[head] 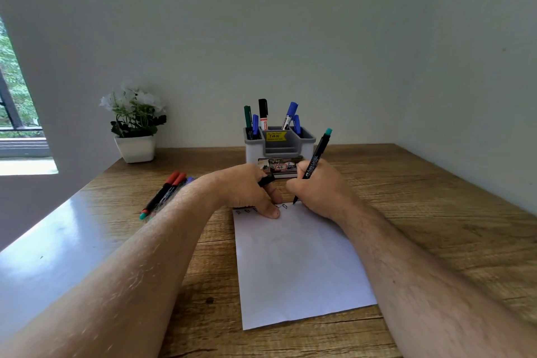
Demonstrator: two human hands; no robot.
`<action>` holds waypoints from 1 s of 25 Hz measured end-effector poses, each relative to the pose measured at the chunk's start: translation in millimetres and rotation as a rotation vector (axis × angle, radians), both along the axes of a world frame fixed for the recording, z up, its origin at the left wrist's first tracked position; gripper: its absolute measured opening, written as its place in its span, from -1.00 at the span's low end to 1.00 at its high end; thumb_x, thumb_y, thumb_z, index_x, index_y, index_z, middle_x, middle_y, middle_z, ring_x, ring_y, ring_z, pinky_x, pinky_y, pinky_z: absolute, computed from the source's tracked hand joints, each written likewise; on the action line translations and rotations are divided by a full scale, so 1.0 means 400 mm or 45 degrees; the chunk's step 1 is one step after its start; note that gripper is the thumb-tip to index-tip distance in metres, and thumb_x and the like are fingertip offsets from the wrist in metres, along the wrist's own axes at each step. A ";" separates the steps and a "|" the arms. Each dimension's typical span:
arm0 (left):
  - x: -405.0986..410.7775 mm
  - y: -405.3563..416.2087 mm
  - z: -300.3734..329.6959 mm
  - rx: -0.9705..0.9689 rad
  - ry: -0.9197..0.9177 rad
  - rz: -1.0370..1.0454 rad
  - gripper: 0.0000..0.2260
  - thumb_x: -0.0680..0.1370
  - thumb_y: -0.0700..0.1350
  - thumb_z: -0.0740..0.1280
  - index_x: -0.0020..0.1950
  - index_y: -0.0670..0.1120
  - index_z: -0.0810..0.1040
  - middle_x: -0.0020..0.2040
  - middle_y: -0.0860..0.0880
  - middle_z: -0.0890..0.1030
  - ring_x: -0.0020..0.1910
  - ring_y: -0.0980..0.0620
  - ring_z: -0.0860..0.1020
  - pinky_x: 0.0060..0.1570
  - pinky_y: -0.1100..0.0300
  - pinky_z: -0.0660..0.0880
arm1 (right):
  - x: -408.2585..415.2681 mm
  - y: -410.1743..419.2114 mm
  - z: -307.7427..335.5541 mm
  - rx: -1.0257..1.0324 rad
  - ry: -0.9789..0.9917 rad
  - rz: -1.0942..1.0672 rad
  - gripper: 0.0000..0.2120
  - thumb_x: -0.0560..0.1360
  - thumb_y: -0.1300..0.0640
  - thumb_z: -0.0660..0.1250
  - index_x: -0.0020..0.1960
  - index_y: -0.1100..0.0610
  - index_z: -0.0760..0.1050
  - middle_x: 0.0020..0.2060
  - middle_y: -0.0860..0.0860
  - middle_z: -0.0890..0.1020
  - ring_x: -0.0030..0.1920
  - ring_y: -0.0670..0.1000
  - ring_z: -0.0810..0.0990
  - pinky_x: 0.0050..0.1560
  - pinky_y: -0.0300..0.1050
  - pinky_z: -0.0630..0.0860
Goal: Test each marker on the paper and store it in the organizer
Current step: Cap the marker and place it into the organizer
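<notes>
On paper [299, 264]: right hand [319, 192] fingers clamp marker [315, 161], tip down, teal end up-right.

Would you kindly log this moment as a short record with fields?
right hand: holds marker, tip on paper
left hand: pins the paper's top edge, cap between fingers
marks: a row of small scribbles along the top edge
organizer: five markers standing in it
untested: markers lying left of the paper, on the table
</notes>
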State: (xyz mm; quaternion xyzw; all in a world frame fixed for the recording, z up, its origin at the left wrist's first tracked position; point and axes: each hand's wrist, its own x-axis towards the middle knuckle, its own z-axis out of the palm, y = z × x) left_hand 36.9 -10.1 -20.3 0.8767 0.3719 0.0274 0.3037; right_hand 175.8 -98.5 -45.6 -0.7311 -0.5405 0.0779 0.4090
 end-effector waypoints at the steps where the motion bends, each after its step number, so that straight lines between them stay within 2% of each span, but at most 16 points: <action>1: -0.002 0.001 0.000 -0.001 0.008 -0.014 -0.82 0.41 -0.07 0.56 -0.05 0.07 0.65 -0.16 0.08 0.58 -0.19 0.13 0.51 -0.18 0.22 0.38 | 0.001 0.002 -0.001 0.014 0.001 0.000 -0.71 0.43 0.17 0.36 -0.41 0.08 0.37 -0.50 -0.06 0.42 -0.43 -0.11 0.40 -0.41 -0.22 0.30; 4: -0.007 0.002 0.003 0.006 -0.017 -0.065 -0.86 0.48 -0.05 0.49 0.01 0.06 0.62 -0.13 0.09 0.59 -0.15 0.13 0.53 -0.12 0.23 0.40 | 0.006 0.008 0.000 0.155 0.103 -0.059 -0.75 0.47 0.17 0.33 -0.37 0.12 0.39 -0.48 -0.01 0.44 -0.42 -0.06 0.40 -0.42 -0.21 0.34; 6: -0.008 0.001 0.002 0.056 -0.090 -0.085 -0.89 0.56 -0.02 0.40 0.07 0.05 0.59 -0.06 0.07 0.61 -0.08 0.11 0.55 -0.03 0.20 0.43 | 0.011 0.011 0.005 0.269 0.222 -0.087 -0.76 0.51 0.17 0.31 -0.33 0.08 0.41 -0.47 -0.02 0.48 -0.44 -0.08 0.41 -0.48 -0.31 0.31; 10: -0.002 0.008 -0.011 0.105 -0.199 -0.044 -0.83 0.65 0.03 0.22 0.20 0.04 0.51 0.04 -0.01 0.61 0.03 0.00 0.57 0.08 0.05 0.51 | 0.010 0.008 0.019 0.426 0.671 0.128 -0.85 0.53 0.23 0.36 -0.20 0.10 0.51 -0.40 0.06 0.57 -0.51 -0.08 0.42 -0.54 -0.26 0.33; 14: 0.002 0.013 -0.017 0.151 -0.252 0.007 -0.84 0.67 0.01 0.17 0.17 0.05 0.50 0.02 0.00 0.59 0.01 0.01 0.54 0.02 0.07 0.47 | 0.007 -0.005 0.035 0.471 0.986 0.269 -0.83 0.55 0.25 0.25 -0.18 0.14 0.54 -0.38 0.13 0.63 -0.52 -0.03 0.46 -0.47 -0.24 0.35; 16: 0.002 0.013 -0.016 0.163 -0.267 0.014 -0.84 0.67 0.01 0.16 0.18 0.05 0.49 0.02 -0.01 0.58 -0.01 0.02 0.53 -0.01 0.08 0.46 | 0.005 -0.006 0.035 0.472 0.978 0.271 -0.82 0.55 0.26 0.22 -0.20 0.12 0.49 -0.39 0.14 0.63 -0.53 -0.02 0.46 -0.49 -0.25 0.34; 20: 0.006 0.007 -0.014 0.174 -0.296 -0.001 -0.82 0.67 -0.01 0.17 0.23 0.03 0.47 0.07 -0.03 0.58 0.05 -0.01 0.54 0.13 -0.01 0.49 | 0.003 -0.002 0.035 0.467 0.930 0.260 -0.82 0.57 0.24 0.24 -0.20 0.12 0.46 -0.36 0.15 0.65 -0.53 -0.01 0.47 -0.51 -0.24 0.36; 25: 0.006 0.000 -0.010 0.195 -0.283 -0.032 -0.88 0.67 -0.04 0.19 0.18 0.04 0.45 0.02 -0.02 0.58 -0.01 0.00 0.54 0.01 0.05 0.50 | 0.003 0.006 0.029 0.442 0.878 0.245 -0.84 0.57 0.22 0.28 -0.19 0.12 0.49 -0.30 0.18 0.69 -0.53 -0.01 0.49 -0.52 -0.24 0.38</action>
